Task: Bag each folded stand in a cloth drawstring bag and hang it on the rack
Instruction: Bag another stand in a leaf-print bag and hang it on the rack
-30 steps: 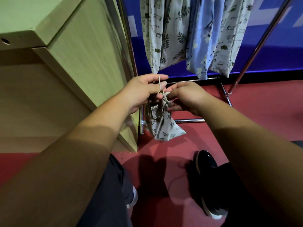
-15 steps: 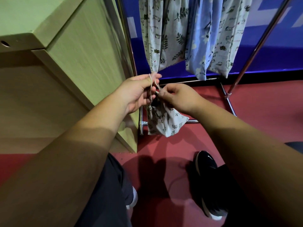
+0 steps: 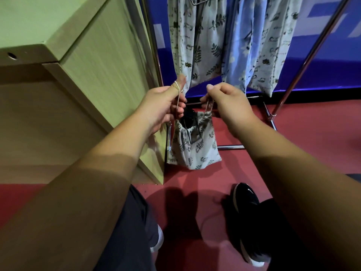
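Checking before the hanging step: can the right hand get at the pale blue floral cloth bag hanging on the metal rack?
Probably yes: the right hand sits just below the pale blue floral cloth bag with nothing between, though it pinches the drawstring of the small leaf-print bag.

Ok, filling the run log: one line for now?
left hand: holds drawstring | right hand: pinches drawstring | leaf-print bag: mouth open, black stand inside, not yet hung

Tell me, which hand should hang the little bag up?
Probably the left hand: the cord loops over its thumb, ready to lift. The right hand only pinches the cord near the mouth of the bag.
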Demonstrator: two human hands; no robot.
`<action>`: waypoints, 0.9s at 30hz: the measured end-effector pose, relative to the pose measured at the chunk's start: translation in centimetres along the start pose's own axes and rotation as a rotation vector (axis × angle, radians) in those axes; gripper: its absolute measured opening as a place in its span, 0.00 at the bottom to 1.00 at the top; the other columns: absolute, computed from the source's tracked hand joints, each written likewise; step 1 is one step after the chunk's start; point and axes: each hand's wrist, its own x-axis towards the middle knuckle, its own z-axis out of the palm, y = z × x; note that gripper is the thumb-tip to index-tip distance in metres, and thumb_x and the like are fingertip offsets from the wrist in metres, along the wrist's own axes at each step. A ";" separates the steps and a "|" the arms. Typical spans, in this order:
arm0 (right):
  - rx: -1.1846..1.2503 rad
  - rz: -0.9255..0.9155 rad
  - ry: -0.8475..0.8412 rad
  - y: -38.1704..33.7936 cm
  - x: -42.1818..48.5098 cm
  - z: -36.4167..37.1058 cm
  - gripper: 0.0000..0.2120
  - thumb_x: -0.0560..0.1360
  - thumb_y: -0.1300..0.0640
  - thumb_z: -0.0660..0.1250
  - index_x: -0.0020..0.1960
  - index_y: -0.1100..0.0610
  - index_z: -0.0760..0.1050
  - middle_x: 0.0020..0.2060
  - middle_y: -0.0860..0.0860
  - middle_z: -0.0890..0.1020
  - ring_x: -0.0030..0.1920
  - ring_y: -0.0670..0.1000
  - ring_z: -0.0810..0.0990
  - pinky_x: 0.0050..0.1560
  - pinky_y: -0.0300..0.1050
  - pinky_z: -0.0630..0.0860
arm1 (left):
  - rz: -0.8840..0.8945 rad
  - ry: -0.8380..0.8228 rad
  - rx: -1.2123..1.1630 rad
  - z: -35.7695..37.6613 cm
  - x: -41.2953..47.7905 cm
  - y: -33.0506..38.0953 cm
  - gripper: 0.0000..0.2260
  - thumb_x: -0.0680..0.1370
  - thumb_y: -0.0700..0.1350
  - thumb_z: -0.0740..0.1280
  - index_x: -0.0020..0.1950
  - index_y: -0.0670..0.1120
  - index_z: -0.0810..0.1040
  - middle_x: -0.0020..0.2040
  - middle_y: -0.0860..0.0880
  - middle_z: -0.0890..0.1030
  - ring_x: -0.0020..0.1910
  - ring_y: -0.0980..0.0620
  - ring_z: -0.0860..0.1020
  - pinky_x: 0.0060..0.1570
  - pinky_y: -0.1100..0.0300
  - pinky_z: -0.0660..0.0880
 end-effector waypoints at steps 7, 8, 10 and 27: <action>0.274 0.166 -0.121 -0.3 0.1 0.4 0.11 0.63 0.61 0.64 0.41 0.53 0.82 0.45 0.55 0.85 0.45 0.54 0.84 0.48 0.49 0.78 | 0.001 0.042 0.026 -0.3 0.3 -0.1 0.24 0.78 0.67 0.70 0.43 0.45 0.82 0.33 0.49 0.78 0.30 0.54 0.75 0.40 0.57 0.79; 0.285 0.141 -0.133 0.0 0.2 0.3 0.11 0.64 0.65 0.63 0.38 0.53 0.80 0.42 0.55 0.82 0.44 0.56 0.82 0.45 0.48 0.76 | 0.002 0.045 0.034 -0.4 0.3 -0.1 0.24 0.77 0.67 0.71 0.42 0.46 0.81 0.33 0.49 0.77 0.29 0.54 0.74 0.38 0.58 0.78; 0.249 0.079 -0.155 0.1 0.3 0.2 0.13 0.70 0.71 0.61 0.38 0.55 0.77 0.37 0.54 0.77 0.40 0.56 0.81 0.41 0.47 0.76 | 0.001 0.050 0.037 -0.5 0.3 0.0 0.24 0.76 0.68 0.72 0.41 0.47 0.79 0.33 0.50 0.76 0.29 0.54 0.73 0.36 0.59 0.76; 0.397 0.154 -0.135 0.1 -0.1 0.4 0.11 0.82 0.69 0.67 0.46 0.54 0.74 0.40 0.54 0.77 0.29 0.46 0.67 0.24 0.38 0.62 | 0.043 -0.007 -0.195 0.0 -0.3 0.8 0.20 0.81 0.66 0.66 0.45 0.49 0.79 0.39 0.51 0.80 0.40 0.52 0.79 0.48 0.56 0.76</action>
